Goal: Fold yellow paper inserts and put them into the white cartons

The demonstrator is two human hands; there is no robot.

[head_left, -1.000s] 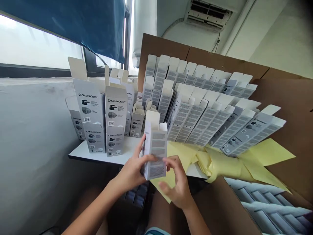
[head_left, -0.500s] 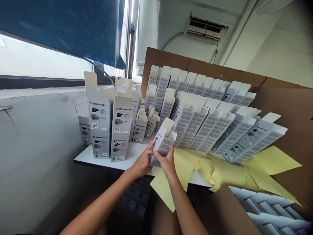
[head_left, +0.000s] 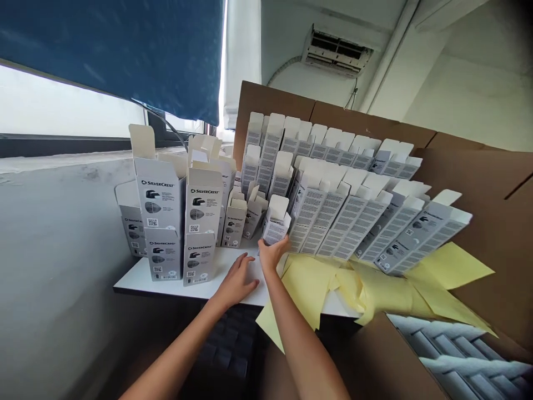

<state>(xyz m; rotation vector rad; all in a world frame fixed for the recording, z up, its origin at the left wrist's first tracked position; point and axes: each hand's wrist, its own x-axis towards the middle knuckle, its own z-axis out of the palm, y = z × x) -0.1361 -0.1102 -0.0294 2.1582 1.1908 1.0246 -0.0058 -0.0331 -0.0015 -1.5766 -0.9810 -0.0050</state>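
Note:
A small printed carton (head_left: pixel 275 226) with raised top flaps stands upright at the middle of the white table (head_left: pixel 145 276). My right hand (head_left: pixel 272 253) is closed around its lower part, thumb on one side and fingers on the other. To the left of it, my left hand (head_left: pixel 238 279) hovers low over the tabletop with fingers apart, holding nothing. Beyond the held carton stand two smaller open-topped cartons, one of them a grey carton (head_left: pixel 235 222). Stacked SilverCrest cartons (head_left: pixel 161 194) rise to the left of my left hand.
Rows of open-topped cartons (head_left: pixel 316 216) fill the back and right, against a brown cardboard panel (head_left: pixel 275 97). Yellow paper sheets (head_left: pixel 308 283) drape over the table's front edge. At the lower right, a cardboard box holds grey-white pieces (head_left: pixel 453 344). A wall (head_left: pixel 62 233) borders the left.
The carton held in both hands has moved away from me and now stands among the others. My left hand has let go and drawn back; the right still grips it. The view shifted slightly.

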